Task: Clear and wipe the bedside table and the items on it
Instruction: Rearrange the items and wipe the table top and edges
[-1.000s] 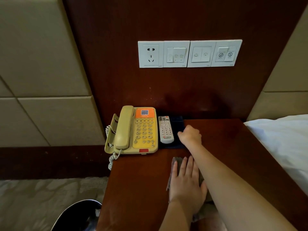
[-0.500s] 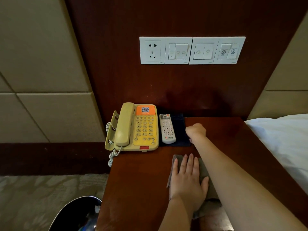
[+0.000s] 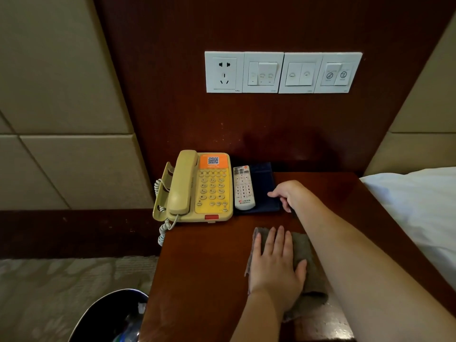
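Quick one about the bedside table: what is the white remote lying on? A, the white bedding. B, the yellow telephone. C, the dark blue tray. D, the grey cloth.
C: the white remote lies flat on the dark blue tray, just right of the yellow telephone and apart from the grey cloth.

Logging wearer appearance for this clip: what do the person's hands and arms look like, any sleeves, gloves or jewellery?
The left hand and the right hand are bare: no gloves and no rings visible. The left forearm and right forearm are bare too, with no sleeve, watch or bracelet in view as far as the frame reaches.
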`<state>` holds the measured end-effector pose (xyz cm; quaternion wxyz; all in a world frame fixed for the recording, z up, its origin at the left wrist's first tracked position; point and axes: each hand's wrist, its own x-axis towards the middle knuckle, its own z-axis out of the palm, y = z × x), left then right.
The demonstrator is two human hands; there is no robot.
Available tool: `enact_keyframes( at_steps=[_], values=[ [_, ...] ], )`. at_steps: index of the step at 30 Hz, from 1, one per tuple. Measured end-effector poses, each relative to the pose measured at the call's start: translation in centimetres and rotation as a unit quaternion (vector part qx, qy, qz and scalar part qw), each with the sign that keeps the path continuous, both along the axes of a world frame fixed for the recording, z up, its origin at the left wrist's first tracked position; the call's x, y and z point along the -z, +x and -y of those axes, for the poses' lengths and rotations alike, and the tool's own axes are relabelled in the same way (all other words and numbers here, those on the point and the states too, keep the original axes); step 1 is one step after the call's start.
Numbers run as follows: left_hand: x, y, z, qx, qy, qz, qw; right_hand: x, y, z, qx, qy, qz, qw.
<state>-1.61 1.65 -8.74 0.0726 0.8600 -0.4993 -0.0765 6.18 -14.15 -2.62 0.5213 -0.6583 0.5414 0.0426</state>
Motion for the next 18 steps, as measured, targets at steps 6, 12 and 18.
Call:
enact_keyframes(
  at_steps=[6,12,18],
  values=[
    [-0.2,0.1,0.1,-0.012,0.016,0.006,1.0,0.6,-2.3,3.2,0.047,-0.126,0.05,0.99],
    [-0.1,-0.1,-0.1,-0.008,0.007,0.004,1.0,0.5,-5.8,7.2,0.071,-0.199,0.01,0.977],
    [-0.5,0.0,-0.1,-0.004,0.004,-0.006,1.0,1.4,-7.6,8.5,0.063,-0.239,-0.048,0.968]
  ],
)
